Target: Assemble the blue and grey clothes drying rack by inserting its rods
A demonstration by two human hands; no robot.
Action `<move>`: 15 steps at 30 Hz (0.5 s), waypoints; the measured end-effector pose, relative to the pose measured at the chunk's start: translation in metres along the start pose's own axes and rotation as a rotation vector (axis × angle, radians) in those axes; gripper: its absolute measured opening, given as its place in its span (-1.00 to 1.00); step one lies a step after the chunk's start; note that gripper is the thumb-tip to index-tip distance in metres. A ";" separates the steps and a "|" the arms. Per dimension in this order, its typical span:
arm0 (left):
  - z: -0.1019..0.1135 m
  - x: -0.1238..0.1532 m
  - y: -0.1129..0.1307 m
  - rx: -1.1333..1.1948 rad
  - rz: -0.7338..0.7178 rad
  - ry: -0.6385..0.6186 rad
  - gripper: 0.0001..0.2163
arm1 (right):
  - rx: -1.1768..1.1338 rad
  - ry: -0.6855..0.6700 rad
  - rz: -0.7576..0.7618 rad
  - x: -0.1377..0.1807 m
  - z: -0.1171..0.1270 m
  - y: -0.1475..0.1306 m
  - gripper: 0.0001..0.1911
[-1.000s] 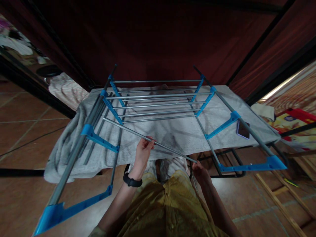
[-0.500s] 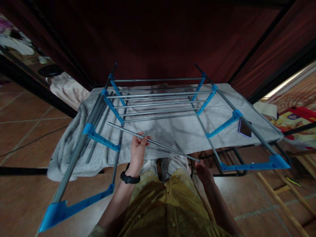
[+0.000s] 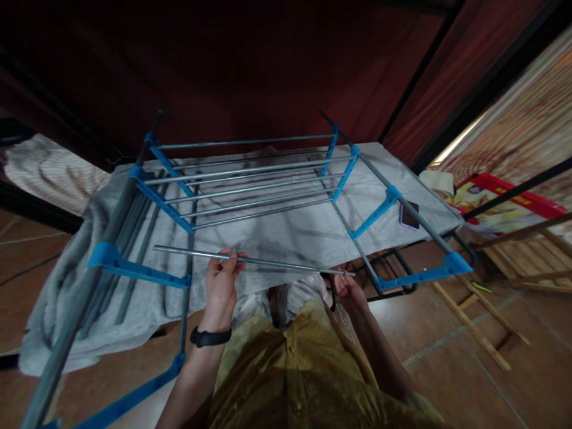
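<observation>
A thin grey metal rod lies across both my hands in front of my lap. My left hand, with a black band on its wrist, pinches it left of its middle. Near the rod's right end, my right hand closes its fingers on it. Beyond the rod stands a rack of grey tubes with blue plastic brackets. Several crossbars join its far brackets. A left blue bracket and a right blue bracket have no bar between them.
Several loose tubes lie on the grey cloth at the left. A phone rests on the cloth at the right. A wooden frame is on the tiled floor, beside a red and yellow package. A dark red curtain hangs behind.
The rod has swung closer to level, its right end rising and its left end dropping in view. Both hands still hold it. My view has shifted to the right.
</observation>
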State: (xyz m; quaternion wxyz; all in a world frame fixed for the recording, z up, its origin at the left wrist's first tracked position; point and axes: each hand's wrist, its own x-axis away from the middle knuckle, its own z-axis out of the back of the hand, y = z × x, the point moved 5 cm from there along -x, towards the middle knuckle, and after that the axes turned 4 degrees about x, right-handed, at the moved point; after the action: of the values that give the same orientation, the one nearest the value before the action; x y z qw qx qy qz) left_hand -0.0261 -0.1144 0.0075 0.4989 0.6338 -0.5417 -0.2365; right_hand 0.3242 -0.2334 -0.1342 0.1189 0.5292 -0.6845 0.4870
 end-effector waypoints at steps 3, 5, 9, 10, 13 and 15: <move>0.005 -0.003 -0.006 0.009 0.047 0.018 -0.63 | 0.019 -0.052 0.031 0.007 -0.011 -0.002 -0.92; 0.008 -0.005 -0.011 0.015 0.083 0.024 -0.65 | 0.034 -0.089 0.048 0.012 -0.016 -0.002 -0.87; 0.012 -0.009 -0.022 0.044 0.132 0.031 -0.74 | 0.061 -0.169 0.064 0.020 -0.025 -0.001 -0.79; 0.012 -0.009 -0.025 0.054 0.146 0.034 -0.77 | 0.067 -0.188 0.065 0.022 -0.027 0.000 -0.78; 0.013 -0.009 -0.032 0.077 0.200 0.053 -0.85 | 0.080 -0.232 0.067 0.027 -0.034 0.002 -0.75; 0.014 -0.009 -0.035 0.087 0.233 0.069 -0.87 | 0.088 -0.244 0.078 0.030 -0.038 0.003 -0.75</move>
State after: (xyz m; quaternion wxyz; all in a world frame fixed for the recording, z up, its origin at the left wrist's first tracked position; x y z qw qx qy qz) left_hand -0.0247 -0.1143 -0.0312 0.5135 0.5955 -0.6038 -0.1314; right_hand 0.2965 -0.2219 -0.0965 -0.0077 0.5621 -0.6920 0.4529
